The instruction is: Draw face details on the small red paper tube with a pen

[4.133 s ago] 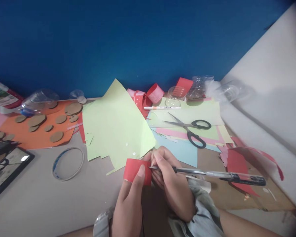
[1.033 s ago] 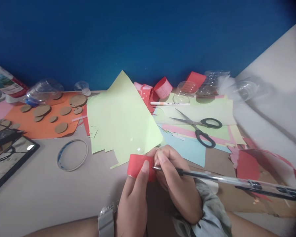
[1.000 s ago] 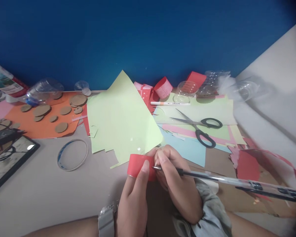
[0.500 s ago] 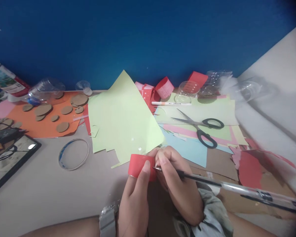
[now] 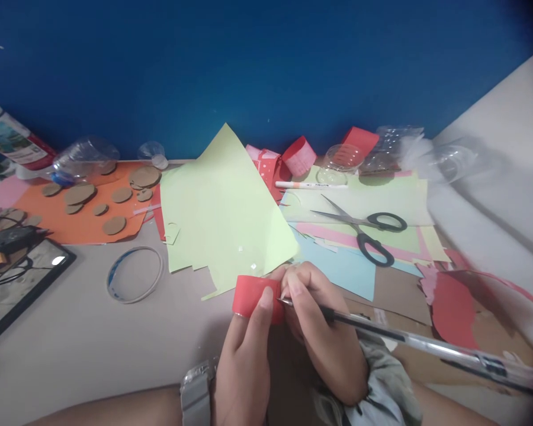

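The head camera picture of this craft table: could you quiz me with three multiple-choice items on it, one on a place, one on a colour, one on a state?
1. Where do the black-handled scissors lie?
A. on the orange paper sheet
B. on the pastel paper sheets right of the big light green paper sheet
C. in the left hand

2. What colour is the small curled paper strip in the left hand?
A. red
B. blue
C. yellow

3. How do the scissors' blades stand?
A. shut tight
B. slightly apart
C. closed on paper

Answers: 1 B, the scissors rest on the pastel paper sheets, right of the big light green paper sheet. 2 A, the strip is red, and the right hand holds a clear ballpoint pen tip against it. 3 B, a narrow gap shows between the two blade tips.
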The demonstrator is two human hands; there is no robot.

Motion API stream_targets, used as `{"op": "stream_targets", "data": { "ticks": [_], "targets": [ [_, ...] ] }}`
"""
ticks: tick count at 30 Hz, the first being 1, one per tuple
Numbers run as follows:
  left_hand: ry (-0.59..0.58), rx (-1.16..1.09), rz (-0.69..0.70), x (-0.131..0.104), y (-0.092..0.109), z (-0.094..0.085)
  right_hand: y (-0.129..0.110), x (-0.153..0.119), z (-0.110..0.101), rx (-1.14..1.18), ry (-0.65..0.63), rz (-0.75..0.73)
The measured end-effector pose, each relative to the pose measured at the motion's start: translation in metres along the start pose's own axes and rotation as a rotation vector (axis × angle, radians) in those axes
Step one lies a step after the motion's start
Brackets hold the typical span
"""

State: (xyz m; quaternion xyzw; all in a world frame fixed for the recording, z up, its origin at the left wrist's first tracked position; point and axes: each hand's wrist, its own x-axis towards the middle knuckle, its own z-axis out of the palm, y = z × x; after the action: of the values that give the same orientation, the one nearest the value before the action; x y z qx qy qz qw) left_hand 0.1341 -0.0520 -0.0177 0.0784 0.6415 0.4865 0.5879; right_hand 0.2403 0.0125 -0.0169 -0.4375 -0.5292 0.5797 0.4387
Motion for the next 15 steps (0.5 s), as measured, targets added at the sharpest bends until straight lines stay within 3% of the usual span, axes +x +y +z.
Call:
{"op": "stream_targets", "data": {
  "ticks": [4, 10, 15],
  "targets": [
    [0.037, 0.043, -0.077, -0.0019, 0.0059, 0.006, 0.0014, 0.0003, 0.0001, -0.004, 0.024, 0.008],
    [-0.003, -0.001, -0.029, -0.0009, 0.0061, 0.0058, 0.0064, -0.0022, -0.0005, 0.015, 0.01, 0.02],
    [0.037, 0.041, -0.058, -0.0019, 0.0031, 0.0038, 0.0075, -0.0009, -0.0012, 0.04, 0.014, 0.075]
  ]
}}
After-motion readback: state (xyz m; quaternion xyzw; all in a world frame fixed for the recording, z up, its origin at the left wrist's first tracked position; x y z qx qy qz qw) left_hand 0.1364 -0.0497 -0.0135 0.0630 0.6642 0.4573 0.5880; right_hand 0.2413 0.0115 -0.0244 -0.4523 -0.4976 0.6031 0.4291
